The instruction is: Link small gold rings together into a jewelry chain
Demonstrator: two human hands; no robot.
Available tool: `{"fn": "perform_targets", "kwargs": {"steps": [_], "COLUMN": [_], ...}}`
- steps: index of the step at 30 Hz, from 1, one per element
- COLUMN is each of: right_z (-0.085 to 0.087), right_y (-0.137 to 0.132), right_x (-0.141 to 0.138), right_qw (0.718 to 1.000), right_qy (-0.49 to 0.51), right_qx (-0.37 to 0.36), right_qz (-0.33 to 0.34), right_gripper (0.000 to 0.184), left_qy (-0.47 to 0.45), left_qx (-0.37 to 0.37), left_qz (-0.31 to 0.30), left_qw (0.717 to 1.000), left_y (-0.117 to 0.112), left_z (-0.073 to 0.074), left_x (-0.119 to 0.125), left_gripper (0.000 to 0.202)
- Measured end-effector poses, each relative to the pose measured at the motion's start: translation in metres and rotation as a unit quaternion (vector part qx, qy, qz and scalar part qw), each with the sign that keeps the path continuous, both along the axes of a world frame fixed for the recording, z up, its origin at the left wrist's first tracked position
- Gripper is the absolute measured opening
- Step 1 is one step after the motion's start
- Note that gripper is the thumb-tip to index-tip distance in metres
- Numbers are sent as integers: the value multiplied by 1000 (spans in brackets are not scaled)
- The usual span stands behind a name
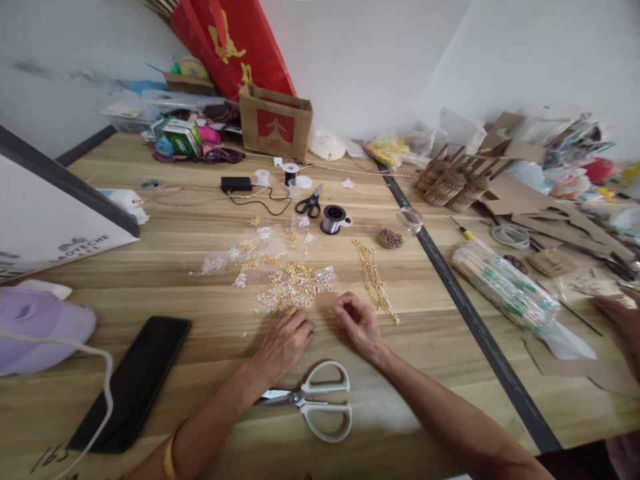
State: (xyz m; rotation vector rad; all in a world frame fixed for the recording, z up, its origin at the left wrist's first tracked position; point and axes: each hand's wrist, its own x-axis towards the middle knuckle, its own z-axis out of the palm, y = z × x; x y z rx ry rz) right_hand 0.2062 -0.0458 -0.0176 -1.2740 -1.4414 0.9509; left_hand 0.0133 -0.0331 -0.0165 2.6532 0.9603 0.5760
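My left hand (287, 339) rests on the wood table at the near edge of a pile of small gold and clear beads (293, 283). Its fingers are curled down, and whatever lies under them is hidden. To its right, my right hand (359, 325) has thumb and fingertips drawn together; anything pinched there is too small to make out. Just beyond the right hand lie gold bead strands (371, 277). White-handled scissors (325, 400) lie nearest me, their blades partly behind my left wrist. Small plastic bags of findings (260, 243) spread behind the pile.
A wire spool (333, 219), black scissors (310, 202) and a dish of dark beads (391, 239) stand farther back. A phone (133, 383) lies left. Wrapped sticks (505, 283) lie right, near another person's hand (620, 317). A paper bag (276, 123) stands by the wall.
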Motion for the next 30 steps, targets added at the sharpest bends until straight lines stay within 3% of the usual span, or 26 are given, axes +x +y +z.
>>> {"fn": "perform_targets", "kwargs": {"steps": [12,19,25,30], "right_z": [2,0,2,4], "right_y": [-1,-6,-10,-10], "right_x": [-3,-8,-13,-15], "right_qw": [1000,994,986,985], "right_qy": [-16,-67,-106,-108], "right_qx": [18,64,93,95], "right_qz": [20,57,87,91], "right_gripper": [19,10,10,10], "left_qy": [0,-133,-155,-188], "left_qx": [-3,-136,-219,-283], "left_qz": [17,61,126,144], "left_qw": [1000,980,955,929], "left_y": [0,4,4,6], "left_z": [-3,1,3,4], "left_x": [1,-2,-5,-6], "left_gripper": [18,10,10,9]}}
